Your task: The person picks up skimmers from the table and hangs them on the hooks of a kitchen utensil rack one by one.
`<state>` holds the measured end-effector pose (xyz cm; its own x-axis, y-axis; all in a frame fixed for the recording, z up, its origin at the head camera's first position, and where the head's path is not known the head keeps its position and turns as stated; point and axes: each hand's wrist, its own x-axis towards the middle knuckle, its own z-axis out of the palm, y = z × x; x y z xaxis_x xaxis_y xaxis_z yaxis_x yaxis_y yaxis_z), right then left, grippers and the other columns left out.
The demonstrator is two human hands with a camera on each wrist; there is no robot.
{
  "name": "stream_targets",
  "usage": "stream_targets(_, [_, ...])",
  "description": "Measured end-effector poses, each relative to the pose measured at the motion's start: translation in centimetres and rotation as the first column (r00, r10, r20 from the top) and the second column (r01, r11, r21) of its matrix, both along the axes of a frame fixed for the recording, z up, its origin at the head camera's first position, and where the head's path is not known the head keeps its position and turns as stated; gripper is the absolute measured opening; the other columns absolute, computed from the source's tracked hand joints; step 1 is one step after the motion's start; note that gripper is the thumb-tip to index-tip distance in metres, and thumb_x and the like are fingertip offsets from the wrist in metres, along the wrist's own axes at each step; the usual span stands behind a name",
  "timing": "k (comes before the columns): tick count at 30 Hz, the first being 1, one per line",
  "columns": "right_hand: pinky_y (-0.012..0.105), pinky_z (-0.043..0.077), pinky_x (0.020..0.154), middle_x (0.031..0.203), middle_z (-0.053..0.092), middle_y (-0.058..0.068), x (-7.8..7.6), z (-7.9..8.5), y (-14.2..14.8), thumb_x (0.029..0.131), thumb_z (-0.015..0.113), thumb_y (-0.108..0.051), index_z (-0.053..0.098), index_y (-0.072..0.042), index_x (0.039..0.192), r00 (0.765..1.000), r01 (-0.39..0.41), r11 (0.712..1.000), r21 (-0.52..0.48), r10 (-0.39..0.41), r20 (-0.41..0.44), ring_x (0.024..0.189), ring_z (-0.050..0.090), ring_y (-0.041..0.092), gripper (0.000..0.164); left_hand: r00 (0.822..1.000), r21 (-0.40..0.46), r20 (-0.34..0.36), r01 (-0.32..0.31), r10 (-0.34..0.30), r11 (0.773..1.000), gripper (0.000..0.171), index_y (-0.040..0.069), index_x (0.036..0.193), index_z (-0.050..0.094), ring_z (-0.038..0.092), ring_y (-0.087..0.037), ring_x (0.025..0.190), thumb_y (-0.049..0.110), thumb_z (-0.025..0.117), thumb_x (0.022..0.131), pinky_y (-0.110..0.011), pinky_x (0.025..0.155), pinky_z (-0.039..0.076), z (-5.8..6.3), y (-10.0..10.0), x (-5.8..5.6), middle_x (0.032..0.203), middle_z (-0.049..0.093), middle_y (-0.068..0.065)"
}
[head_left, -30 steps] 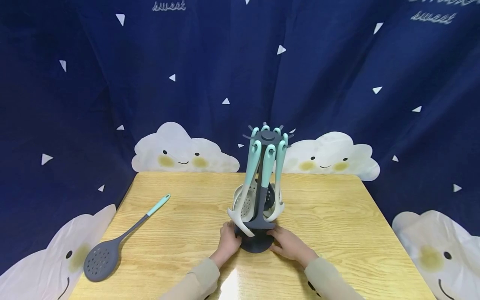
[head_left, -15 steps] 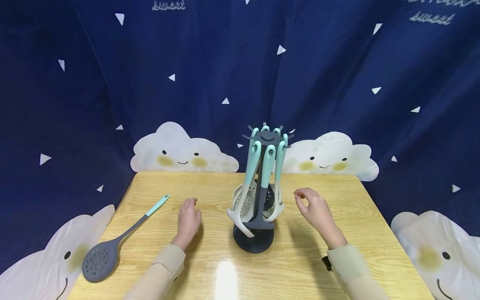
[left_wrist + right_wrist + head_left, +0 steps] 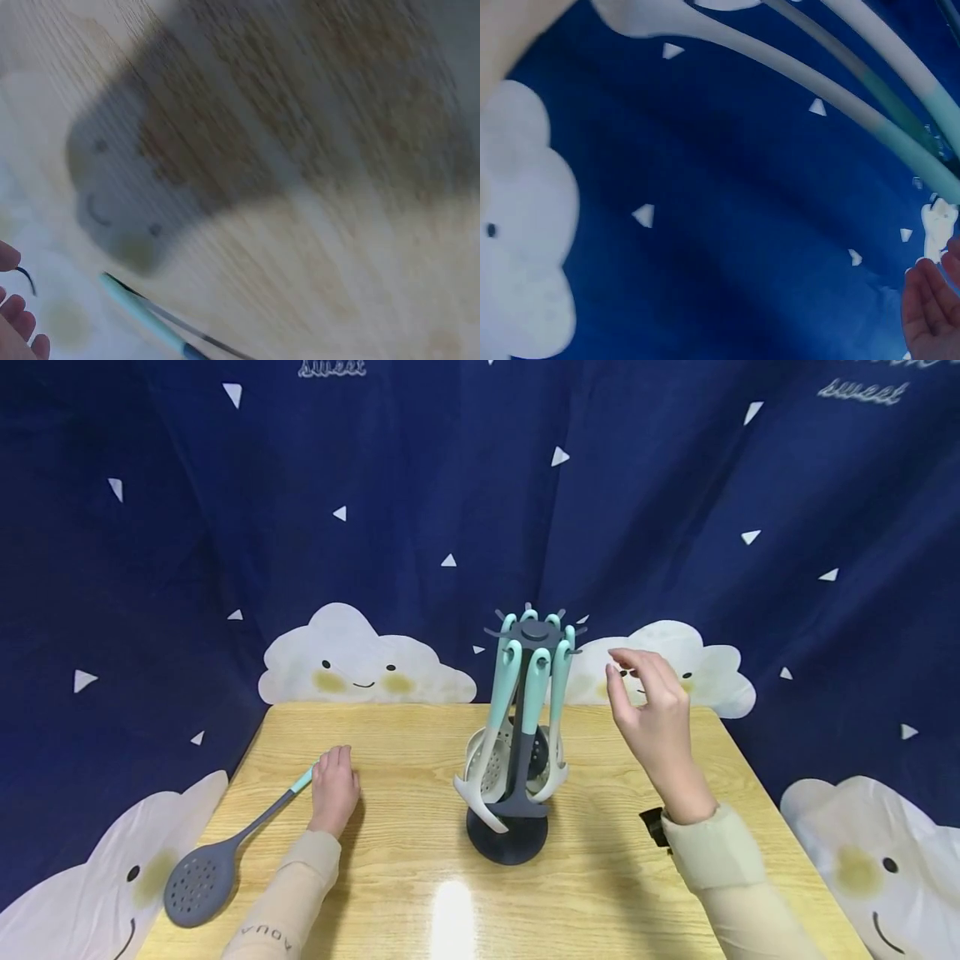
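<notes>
A dark grey skimmer (image 3: 200, 883) with a round perforated head and mint handle lies at the table's left. In the head view my left hand (image 3: 335, 789) covers the end of its handle. The left wrist view shows a gap between that hand (image 3: 16, 326) and the mint handle (image 3: 146, 315), with the fingers loosely bent. A dark utensil stand (image 3: 507, 843) is upright mid-table, hung with several mint-handled utensils. To its right my right hand (image 3: 660, 718) is raised, thumb and fingers apart around nothing. The right wrist view has its fingers (image 3: 922, 304) below the hanging handles (image 3: 911, 150).
The wooden table (image 3: 420, 893) ends at a navy curtain (image 3: 420, 468) with white triangles and cloud shapes. Grey and white utensil heads jut out around the stand's pole. A dark band (image 3: 654, 827) sits at the right wrist.
Both hands have let go of the stand's base and parted. My left hand has moved left to the skimmer's handle; my right has gone right and up. The stand has stayed put.
</notes>
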<state>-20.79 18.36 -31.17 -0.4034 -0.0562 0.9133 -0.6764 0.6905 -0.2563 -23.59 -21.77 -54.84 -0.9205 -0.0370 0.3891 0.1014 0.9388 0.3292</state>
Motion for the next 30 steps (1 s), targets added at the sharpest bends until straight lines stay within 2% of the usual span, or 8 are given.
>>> stream_targets(3, [0.028, 0.046, 0.074, 0.089, 0.062, 0.018, -0.2, 1.3, -0.6, 0.081, 0.06, 0.001, 0.064, 0.006, 0.097, 1.0, 0.001, 1.0, -0.001, -0.001, -0.014, 0.083, 0.057, 0.027, 0.017, 0.999, 0.009, 0.043, -0.021, 0.021, 1.0, 0.046, -0.011, 0.122, 0.041, 0.038, -0.039, 0.115, -0.005, 0.056, 0.079, -0.051, 0.098, 0.03, -0.3, -0.8, 0.1, 0.119, 0.046, -0.025])
stream_targets(9, [0.021, 0.043, 0.074, 0.088, 0.062, 0.017, -0.7, 3.2, -1.6, 0.084, 0.059, -0.005, 0.064, 0.006, 0.097, 1.0, -0.01, 1.0, -0.015, 0.01, -0.008, 0.081, 0.057, 0.026, 0.017, 0.988, 0.008, 0.134, -0.08, 0.078, 0.997, 0.042, -0.011, 0.121, 0.04, 0.037, -0.041, 0.116, -0.005, 0.052, 0.081, -0.052, 0.098, 0.029, -0.7, -2.4, 0.0, 0.12, 0.044, -0.027])
stream_targets(17, [0.027, 0.045, 0.069, 0.082, 0.061, 0.015, -1.2, 4.0, -2.6, 0.085, 0.059, -0.006, 0.064, 0.005, 0.092, 1.0, -0.01, 1.0, 0.024, 0.009, 0.027, 0.076, 0.056, 0.023, 0.015, 0.954, -0.002, 0.267, -0.142, 0.137, 0.99, 0.045, -0.013, 0.125, 0.036, 0.035, -0.044, 0.115, -0.007, 0.047, 0.082, -0.055, 0.097, 0.028, -1.4, -4.1, 0.0, 0.12, 0.041, -0.029])
stream_targets(21, [0.03, 0.045, 0.065, 0.079, 0.061, 0.014, -1.4, 4.1, -3.0, 0.085, 0.059, -0.007, 0.065, 0.004, 0.09, 0.998, -0.01, 1.0, -0.004, 0.01, 0.061, 0.072, 0.056, 0.022, 0.013, 0.933, -0.012, 0.323, -0.166, 0.161, 0.986, 0.04, -0.012, 0.125, 0.035, 0.036, -0.045, 0.113, -0.007, 0.04, 0.085, -0.056, 0.094, 0.029, -1.9, -4.8, 0.3, 0.118, 0.041, -0.029])
stream_targets(24, [0.028, 0.044, 0.062, 0.076, 0.061, 0.012, -1.4, 4.1, -3.2, 0.085, 0.059, -0.007, 0.065, 0.003, 0.086, 0.996, -0.006, 0.999, -0.032, 0.009, 0.086, 0.068, 0.055, 0.021, 0.012, 0.924, -0.026, 0.34, -0.176, 0.174, 0.984, 0.039, -0.012, 0.125, 0.035, 0.037, -0.046, 0.113, -0.007, 0.037, 0.087, -0.057, 0.092, 0.032, -2.2, -5.2, 0.4, 0.119, 0.041, -0.029])
stream_targets(30, [0.026, 0.042, 0.059, 0.074, 0.06, 0.012, -1.5, 4.1, -3.3, 0.084, 0.059, -0.007, 0.064, 0.004, 0.084, 0.992, -0.005, 1.0, -0.024, 0.008, 0.129, 0.065, 0.052, 0.019, 0.012, 0.93, -0.035, 0.327, -0.163, 0.166, 0.986, 0.035, -0.014, 0.122, 0.037, 0.04, -0.048, 0.108, -0.008, 0.034, 0.088, -0.057, 0.086, 0.036, -1.6, -5.2, 0.8, 0.117, 0.042, -0.032])
